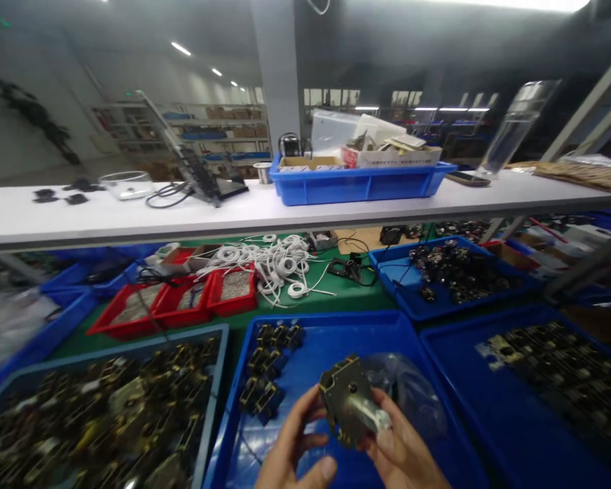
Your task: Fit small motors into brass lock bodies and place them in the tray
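Both my hands hold one small metal part (350, 402), a brass-coloured plate with a short silver shaft, over the middle blue tray (336, 339). My left hand (298, 451) pinches its left edge with fingers curled. My right hand (404, 451) grips the shaft side from below. A clear plastic bag (412, 390) lies in the tray just behind the part. Several dark assembled parts (267, 370) sit in rows at the tray's left side.
A blue-grey tray (218, 380) full of brass parts is at left, another blue tray (489, 326) of parts at right. Red bins (178, 305), white cable coils (280, 261) and a blue bin (402, 299) lie behind. A white shelf (234, 214) overhead carries a blue crate (361, 183).
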Demonstrator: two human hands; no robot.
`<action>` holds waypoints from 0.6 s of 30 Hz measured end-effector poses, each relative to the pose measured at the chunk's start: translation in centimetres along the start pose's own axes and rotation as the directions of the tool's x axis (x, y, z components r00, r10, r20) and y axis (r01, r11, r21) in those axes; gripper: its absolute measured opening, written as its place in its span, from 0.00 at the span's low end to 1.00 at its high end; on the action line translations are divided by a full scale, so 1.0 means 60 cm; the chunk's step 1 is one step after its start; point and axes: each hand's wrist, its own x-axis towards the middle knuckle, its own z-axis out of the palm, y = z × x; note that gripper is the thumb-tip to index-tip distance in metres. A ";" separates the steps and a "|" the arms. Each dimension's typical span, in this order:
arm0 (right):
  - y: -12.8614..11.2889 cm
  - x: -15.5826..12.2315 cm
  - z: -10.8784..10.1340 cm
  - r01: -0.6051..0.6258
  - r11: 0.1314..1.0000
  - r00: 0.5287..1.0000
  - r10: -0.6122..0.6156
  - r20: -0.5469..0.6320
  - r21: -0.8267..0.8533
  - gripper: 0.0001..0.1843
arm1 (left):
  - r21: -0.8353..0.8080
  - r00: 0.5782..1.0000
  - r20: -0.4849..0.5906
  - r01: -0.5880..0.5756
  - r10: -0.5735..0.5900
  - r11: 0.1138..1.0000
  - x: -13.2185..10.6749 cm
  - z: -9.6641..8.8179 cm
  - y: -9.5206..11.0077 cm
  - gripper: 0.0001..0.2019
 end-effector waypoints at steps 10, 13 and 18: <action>0.038 -0.042 0.042 -0.444 0.896 0.880 0.430 0.201 0.029 0.25 | -0.288 0.986 0.118 -0.077 0.115 0.955 -0.062 -0.001 0.008 0.56; 0.043 -0.046 0.057 -0.371 0.928 0.918 0.362 0.160 0.026 0.26 | -0.250 0.985 0.021 -0.160 0.170 0.955 -0.069 0.010 -0.002 0.51; 0.026 -0.045 0.070 -0.325 0.943 0.945 0.326 -0.009 -0.067 0.22 | -0.105 0.974 0.049 -0.213 0.219 0.971 -0.078 0.006 -0.005 0.47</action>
